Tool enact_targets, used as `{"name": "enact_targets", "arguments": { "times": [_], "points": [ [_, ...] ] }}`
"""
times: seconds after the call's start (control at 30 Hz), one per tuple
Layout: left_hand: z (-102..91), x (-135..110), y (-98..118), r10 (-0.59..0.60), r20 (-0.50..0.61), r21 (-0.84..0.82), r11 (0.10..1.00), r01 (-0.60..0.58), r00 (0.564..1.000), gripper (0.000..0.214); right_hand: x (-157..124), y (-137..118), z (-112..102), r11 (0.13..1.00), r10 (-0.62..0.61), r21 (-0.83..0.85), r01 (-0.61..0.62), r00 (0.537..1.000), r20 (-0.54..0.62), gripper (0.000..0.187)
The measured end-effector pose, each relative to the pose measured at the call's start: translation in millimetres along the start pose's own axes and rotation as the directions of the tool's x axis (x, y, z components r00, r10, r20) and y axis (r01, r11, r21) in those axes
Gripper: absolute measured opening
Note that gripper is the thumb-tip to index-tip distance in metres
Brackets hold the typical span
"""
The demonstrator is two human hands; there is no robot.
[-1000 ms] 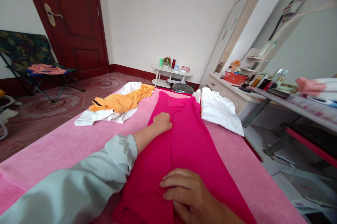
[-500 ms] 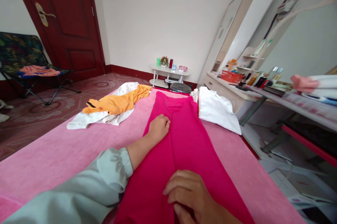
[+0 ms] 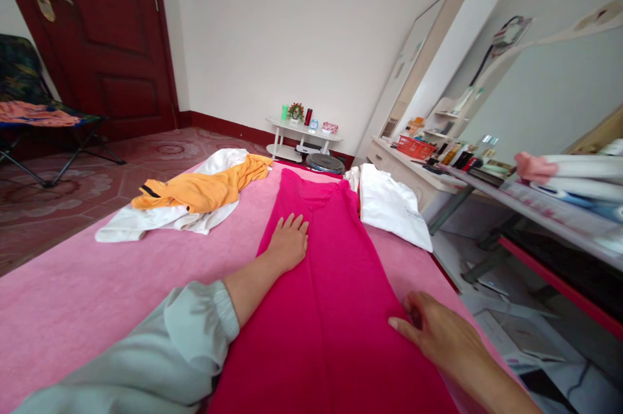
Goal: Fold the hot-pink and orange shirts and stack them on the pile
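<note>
One long magenta garment [image 3: 341, 284] lies spread in the head view, running away from the person down the middle of a pink cover [image 3: 121, 271], with its gathered band at the far end and a lengthwise crease or seam along its centre. The left hand [image 3: 291, 242] rests palm down on the left half of this garment, nearer the band than the near end; its fingers are extended and slightly spread, gripping nothing, and a pale grey-green sleeve [image 3: 146, 342] is pushed up along that forearm. The right hand [image 3: 435, 326] is at the garment's right edge, closer to the person, partly curled, with the thumb reaching over the magenta cloth and the fingers bent above the pink cover; whether it pinches the fabric or only touches it, I cannot tell. To the left, an orange garment [image 3: 199, 190] lies rumpled over a white garment [image 3: 124, 222], apart from the magenta one. To the right, just beside the band, lies a folded white top [image 3: 389, 206]. Beyond the far end stands a low white table [image 3: 277, 122] bearing a small potted plant [image 3: 295, 112] and a green cup [image 3: 285, 112].
</note>
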State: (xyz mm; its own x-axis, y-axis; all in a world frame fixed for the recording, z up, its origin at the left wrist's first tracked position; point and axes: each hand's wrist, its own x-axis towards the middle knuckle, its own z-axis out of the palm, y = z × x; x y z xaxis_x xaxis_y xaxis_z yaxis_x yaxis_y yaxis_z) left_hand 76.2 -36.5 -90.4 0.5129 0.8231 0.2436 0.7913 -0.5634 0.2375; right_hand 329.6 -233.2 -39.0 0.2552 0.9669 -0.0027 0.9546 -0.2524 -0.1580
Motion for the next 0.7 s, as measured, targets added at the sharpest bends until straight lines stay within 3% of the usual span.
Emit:
{"name": "enact_targets", "arguments": {
  "times": [0.13,0.23,0.33,0.47,0.53,0.63,0.67,0.7],
  "points": [
    [0.3,1.2,-0.4,0.012,-0.031,-0.036,0.999,-0.013,0.999,0.045,-17.9,4.4,-1.6,0.976,0.005,0.216,-0.019,0.998,0.063,0.027],
    [-3.6,2.0,-1.4,0.055,-0.068,-0.117,0.991,-0.063,0.996,0.039,-15.2,-10.7,-8.6,0.868,-0.013,0.496,-0.007,0.999,0.036,0.036],
    [-11.2,2.2,-1.8,0.041,-0.118,-0.255,0.964,-0.070,0.992,0.033,-3.4,-45.0,-24.6,0.720,-0.025,0.694,-0.012,0.999,0.043,0.041],
    [-25.1,1.6,-3.8,-0.131,-0.127,-0.448,0.892,0.061,0.983,0.035,0.9,-116.8,-36.7,0.601,-0.153,0.790,0.119,0.988,-0.032,0.038],
    [-31.5,1.7,-7.9,-0.190,-0.104,-0.514,0.850,0.111,0.976,0.042,-2.5,-152.1,-32.4,0.566,-0.287,0.803,0.187,0.958,-0.020,0.031],
    [-37.0,2.6,-17.1,-0.232,-0.083,-0.564,0.813,0.146,0.969,0.051,4.3,-183.4,-18.0,0.591,-0.535,0.779,0.209,0.824,0.185,0.023],
    [-37.5,3.0,-19.9,-0.240,-0.080,-0.569,0.808,0.153,0.968,0.053,14.0,-185.6,-13.0,0.601,-0.555,0.773,0.202,0.802,0.222,0.023],
    [-37.5,3.3,-22.2,-0.243,-0.078,-0.567,0.809,0.157,0.967,0.054,28.5,-183.5,-8.5,0.611,-0.537,0.769,0.191,0.813,0.225,0.021]
  ]
}}
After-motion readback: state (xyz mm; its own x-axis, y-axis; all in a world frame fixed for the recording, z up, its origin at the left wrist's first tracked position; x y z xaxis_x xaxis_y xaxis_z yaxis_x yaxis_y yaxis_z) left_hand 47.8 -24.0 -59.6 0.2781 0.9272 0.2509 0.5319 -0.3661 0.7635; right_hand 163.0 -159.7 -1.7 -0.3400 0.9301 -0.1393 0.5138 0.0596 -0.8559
